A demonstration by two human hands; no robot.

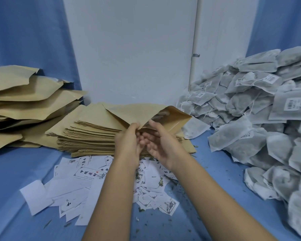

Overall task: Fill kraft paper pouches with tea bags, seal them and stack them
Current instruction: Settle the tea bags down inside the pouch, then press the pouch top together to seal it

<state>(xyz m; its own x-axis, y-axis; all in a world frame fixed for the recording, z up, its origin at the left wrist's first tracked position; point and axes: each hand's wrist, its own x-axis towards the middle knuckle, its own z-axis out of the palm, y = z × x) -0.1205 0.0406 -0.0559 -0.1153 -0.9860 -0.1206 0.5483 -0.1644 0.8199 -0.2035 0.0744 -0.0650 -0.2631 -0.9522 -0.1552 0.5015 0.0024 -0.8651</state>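
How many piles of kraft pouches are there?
2: a puffy pile at far left, a flat stack at centre; others may be off-frame.

Soft, even light; wide-angle bending at edges.

Pouch (142,112): interior in shadow; contents cannot be told. Left hand (129,141): fingertips out of sight at the pouch lip. Pouch stack (90,136): near right corner covered by the hands. Filled pile (24,94): cut off by the left edge. Tea bags (259,105): cut off by the right edge, blurred at lower right; tag print too small to read. Labels (73,185): partly covered by the forearms.
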